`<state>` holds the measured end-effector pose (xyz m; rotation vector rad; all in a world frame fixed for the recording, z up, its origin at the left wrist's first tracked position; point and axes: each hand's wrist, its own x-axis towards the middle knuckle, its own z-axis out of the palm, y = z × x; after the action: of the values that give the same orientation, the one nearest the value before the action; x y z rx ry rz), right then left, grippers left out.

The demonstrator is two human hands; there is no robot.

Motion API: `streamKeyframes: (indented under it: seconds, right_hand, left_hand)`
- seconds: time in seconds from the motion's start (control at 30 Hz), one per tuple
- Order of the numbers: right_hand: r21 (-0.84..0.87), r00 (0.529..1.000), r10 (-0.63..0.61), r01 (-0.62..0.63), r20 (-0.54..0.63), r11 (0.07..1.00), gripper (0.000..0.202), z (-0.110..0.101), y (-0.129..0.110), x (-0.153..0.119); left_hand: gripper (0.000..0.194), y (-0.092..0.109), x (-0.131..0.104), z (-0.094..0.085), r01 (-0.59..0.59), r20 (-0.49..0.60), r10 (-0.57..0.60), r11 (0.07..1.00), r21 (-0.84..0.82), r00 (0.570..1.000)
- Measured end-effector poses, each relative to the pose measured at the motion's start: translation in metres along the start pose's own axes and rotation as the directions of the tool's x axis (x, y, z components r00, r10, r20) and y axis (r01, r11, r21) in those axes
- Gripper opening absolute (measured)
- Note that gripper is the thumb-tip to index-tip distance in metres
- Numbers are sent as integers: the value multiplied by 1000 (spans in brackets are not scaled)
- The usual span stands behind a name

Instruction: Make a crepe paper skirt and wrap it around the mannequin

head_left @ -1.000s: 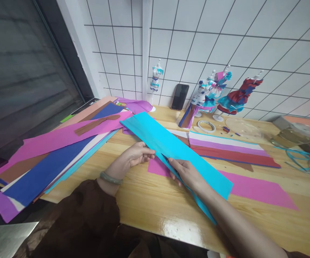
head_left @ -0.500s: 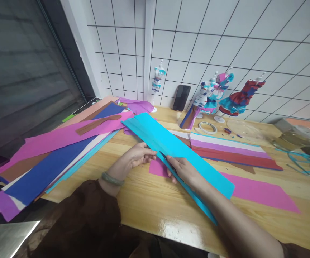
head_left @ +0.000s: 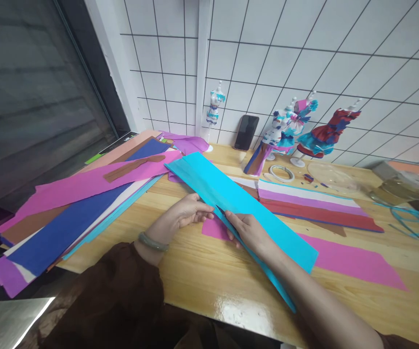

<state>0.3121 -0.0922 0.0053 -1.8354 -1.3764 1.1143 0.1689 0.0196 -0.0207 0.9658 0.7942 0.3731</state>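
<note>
A long folded strip of bright blue crepe paper slants across the middle of the table. My left hand is closed in a pinch on its near edge, left of centre. My right hand is closed around small scissors; just their dark pointed tip shows, against the paper's edge beside my left fingertips. The scissors' handles are hidden in my fingers. Under the blue strip lies a pink paper piece, which sticks out on both sides.
On the left lies a pile of coloured paper strips. Behind stand several small dressed mannequins, a phone and a tape roll. Striped layered papers lie right of centre, with a blue cord at far right.
Both hands stay almost where they were, still at the blue paper's near edge. The strip's lower near corner has dropped slightly.
</note>
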Motion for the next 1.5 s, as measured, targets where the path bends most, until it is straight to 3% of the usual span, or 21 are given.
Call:
streamKeyframes:
  seconds: [0.8, 1.5]
  right_hand:
    - [10, 999, 36, -36, -39, 999, 50, 3, 2, 2]
    - [48, 998, -3, 6, -60, 999, 48, 3, 13, 7]
  left_hand:
    - [28, -1, 1, -1, -1, -13, 1, 1000, 8, 1000]
    - [31, -1, 1, -1, -36, -24, 35, 998, -42, 999]
